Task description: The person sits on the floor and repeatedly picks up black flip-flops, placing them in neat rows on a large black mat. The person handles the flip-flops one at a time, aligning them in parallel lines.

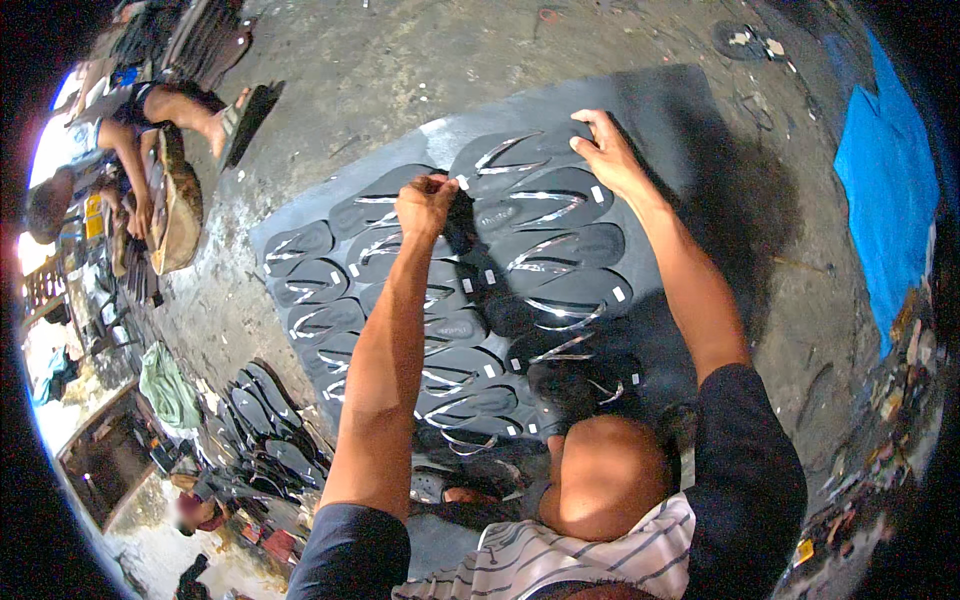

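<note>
Rows of black flip-flops (pixel 555 245) with shiny silvery straps lie in pairs on a dark grey sheet (pixel 650 100). Many carry a small white label near one end. My left hand (pixel 425 205) is pinched closed at the left end of the farthest flip-flop (pixel 515 155), with a small white label (pixel 462 184) at its fingertips. At the opposite end of that same flip-flop, my right hand (pixel 608 155) grips the edge between thumb and fingers. Beneath my left forearm, part of the left rows is hidden, and my shadow darkens the middle.
A person (pixel 120 130) sits at the upper left beside a wooden block (pixel 178 205). More dark footwear (pixel 265 410) and a green cloth (pixel 170 385) lie at the left. On the right hangs a blue sheet (pixel 885 190), with scraps (pixel 890 430) below it. My bent knee (pixel 610 475) is at the sheet's near edge.
</note>
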The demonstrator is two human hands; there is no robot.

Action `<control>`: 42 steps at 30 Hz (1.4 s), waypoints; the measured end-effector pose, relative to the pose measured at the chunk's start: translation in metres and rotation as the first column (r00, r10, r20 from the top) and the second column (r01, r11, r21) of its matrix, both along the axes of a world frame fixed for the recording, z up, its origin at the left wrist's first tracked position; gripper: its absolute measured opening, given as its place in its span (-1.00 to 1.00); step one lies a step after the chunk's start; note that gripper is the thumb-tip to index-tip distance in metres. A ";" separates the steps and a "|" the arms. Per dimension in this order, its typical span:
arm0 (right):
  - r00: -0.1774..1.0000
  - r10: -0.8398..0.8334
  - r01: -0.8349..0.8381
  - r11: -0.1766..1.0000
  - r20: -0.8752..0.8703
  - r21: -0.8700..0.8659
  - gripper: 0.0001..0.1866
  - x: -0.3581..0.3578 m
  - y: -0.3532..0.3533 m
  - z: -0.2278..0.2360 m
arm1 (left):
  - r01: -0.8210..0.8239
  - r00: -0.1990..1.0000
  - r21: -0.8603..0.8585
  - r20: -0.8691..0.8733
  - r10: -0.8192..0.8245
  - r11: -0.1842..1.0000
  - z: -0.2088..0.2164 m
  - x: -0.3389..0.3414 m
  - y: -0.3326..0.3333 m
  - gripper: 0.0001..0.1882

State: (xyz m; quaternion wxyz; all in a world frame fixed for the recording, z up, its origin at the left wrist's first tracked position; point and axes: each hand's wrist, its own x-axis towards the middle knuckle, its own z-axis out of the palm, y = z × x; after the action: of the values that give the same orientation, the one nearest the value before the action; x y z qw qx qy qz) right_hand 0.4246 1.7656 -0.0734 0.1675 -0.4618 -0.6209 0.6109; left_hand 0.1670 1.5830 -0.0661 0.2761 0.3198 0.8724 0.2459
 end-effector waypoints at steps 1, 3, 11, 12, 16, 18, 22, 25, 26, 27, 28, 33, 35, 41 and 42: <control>0.995 0.036 -0.050 0.986 0.090 0.157 -0.61 0.005 0.004 -0.003 | 0.084 0.995 -0.047 -0.052 -0.086 0.995 0.000 -0.004 0.005 -0.67; 0.945 -0.019 -0.163 0.839 0.327 0.519 -0.59 0.026 0.010 -0.010 | 0.107 0.993 -0.146 0.057 -0.099 0.984 0.018 0.009 0.029 -0.66; 0.878 0.138 -0.428 0.654 0.457 0.624 -0.27 -0.012 -0.001 0.018 | 0.476 0.873 0.229 -0.244 -0.423 0.849 0.014 0.035 0.008 -0.37; 0.863 0.124 -0.444 0.649 0.490 0.618 -0.25 -0.005 -0.012 0.009 | 0.432 0.901 0.236 -0.080 -0.426 0.870 0.023 0.056 0.005 -0.30; 0.817 0.174 -0.505 0.676 0.550 0.536 -0.19 -0.009 -0.027 0.000 | 0.433 0.897 -0.050 -0.071 -0.436 0.900 0.060 0.057 0.026 -0.21; 0.763 0.217 -0.597 0.596 0.609 0.537 -0.22 -0.014 -0.027 0.013 | 0.437 0.868 -0.144 -0.191 -0.458 0.888 0.048 0.041 0.016 -0.15; 0.522 0.376 -0.798 0.533 0.765 0.283 -0.45 -0.027 -0.003 0.027 | 0.435 0.890 -0.262 -0.015 -0.455 0.861 0.055 0.033 0.025 -0.15; 0.709 0.383 -0.652 0.677 0.592 0.343 -0.40 -0.002 -0.009 0.003 | 0.515 0.857 0.085 -0.024 -0.515 0.853 0.096 0.010 -0.037 -0.29; 0.781 0.360 -0.586 0.705 0.511 0.400 -0.39 0.021 -0.008 -0.019 | 0.568 0.823 0.217 -0.135 -0.552 0.794 0.113 0.000 -0.074 -0.34; 0.801 0.340 -0.566 0.697 0.492 0.440 -0.40 0.040 -0.020 -0.028 | 0.511 0.859 0.280 -0.127 -0.496 0.813 0.122 -0.020 -0.122 -0.38; 0.828 0.307 -0.532 0.692 0.469 0.488 -0.41 0.057 -0.034 -0.031 | 0.463 0.885 0.345 -0.128 -0.447 0.817 0.135 -0.049 -0.176 -0.42; 0.821 0.298 -0.508 0.772 0.488 0.382 -0.45 0.154 -0.122 -0.028 | -0.170 0.933 -0.272 -0.353 0.066 0.947 0.092 -0.125 -0.549 -0.31; 0.813 0.122 -0.336 0.897 0.569 0.287 -0.45 0.196 -0.162 -0.010 | -0.302 0.953 -0.434 -0.162 0.256 0.849 0.062 -0.106 -0.620 -0.19; 0.742 -0.096 -0.150 0.941 0.663 0.304 -0.46 0.269 -0.281 0.069 | -0.431 0.849 -0.411 0.115 0.515 0.803 0.043 -0.093 -0.650 -0.30; 0.744 -0.106 -0.145 0.938 0.660 0.314 -0.46 0.268 -0.294 0.080 | -0.476 0.805 -0.339 0.203 0.557 0.811 0.037 -0.114 -0.668 -0.36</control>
State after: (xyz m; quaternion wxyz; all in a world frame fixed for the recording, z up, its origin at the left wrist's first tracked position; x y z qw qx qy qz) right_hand 0.6927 1.4712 0.0061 0.0063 -0.6060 -0.7415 0.2879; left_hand 0.0535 0.9154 -0.0289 0.3650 -0.0135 0.9008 0.2349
